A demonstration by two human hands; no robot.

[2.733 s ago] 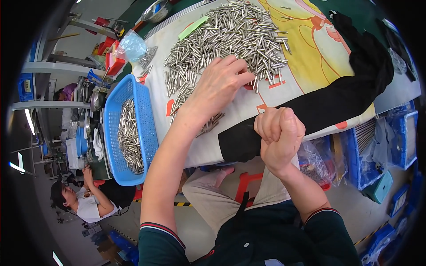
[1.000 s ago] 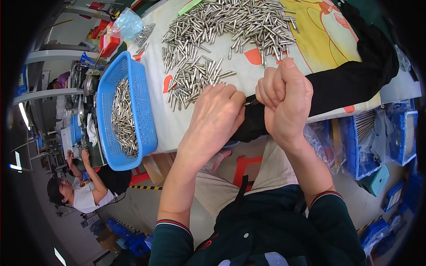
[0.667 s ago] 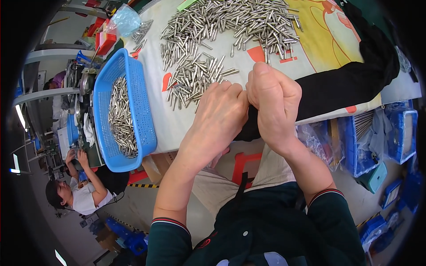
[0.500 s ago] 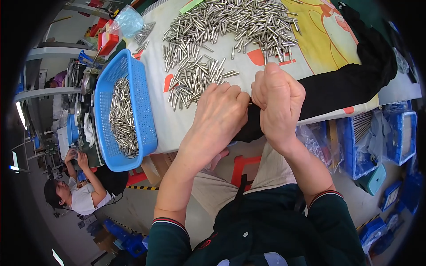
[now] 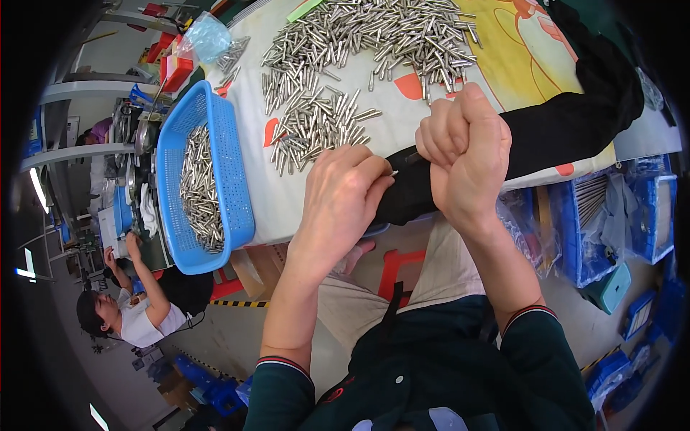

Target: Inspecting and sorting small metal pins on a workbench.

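My left hand (image 5: 341,188) is closed in a pinch on a small metal pin (image 5: 394,173), whose bright end pokes out past the thumb and fingertips. To its right, my right hand (image 5: 467,147) makes a fist, thumb on top. A short dark tip (image 5: 412,158) shows at the left side of that fist; the rest of it is hidden in the fingers. Both hands are over a black cloth (image 5: 553,136) stretched along the table's near edge. Just beyond the left hand lies a small heap of silver metal pins (image 5: 316,129), and a larger pin pile (image 5: 381,32) spreads behind it.
A blue perforated basket (image 5: 241,194) holding more pins stands at the left. Behind it are a red bin (image 5: 175,70) and a clear plastic bag (image 5: 208,36). Blue crates (image 5: 575,237) stand below the table at right. A person (image 5: 144,320) sits working at far left.
The hands have drawn apart, the right one moving right and the left one slightly left. The pin's end and the dark tip now show between them.
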